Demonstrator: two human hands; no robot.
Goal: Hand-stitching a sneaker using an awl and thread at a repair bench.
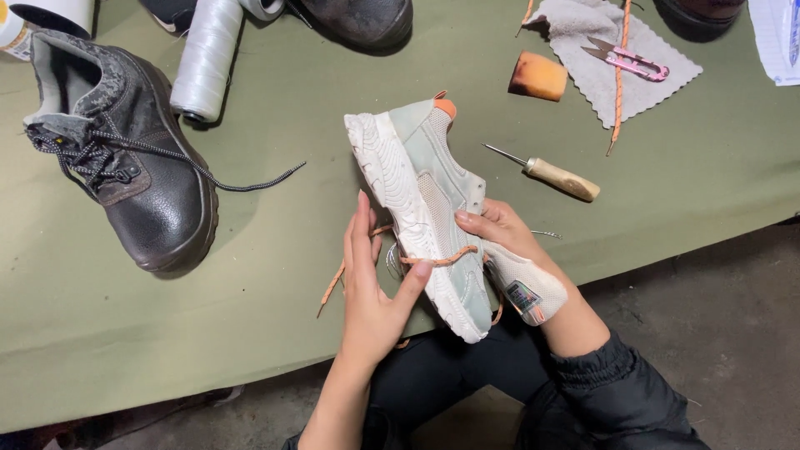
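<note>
A pale green and white sneaker (429,196) with a chunky white sole lies on its side at the front of the olive table cover (275,250). My right hand (500,232) grips its upper from the right. My left hand (371,283) rests against the sole, its thumb pressing an orange lace (442,261) that runs across the sole. The lace's loose end (332,287) trails down to the left of my left hand.
A black work boot (137,167) with speckled laces lies at the left. A white thread spool (202,58) is behind it. A wooden-handled awl (554,175), an orange-brown block (537,77), and pink snips (627,60) on a grey cloth (646,83) lie at the right.
</note>
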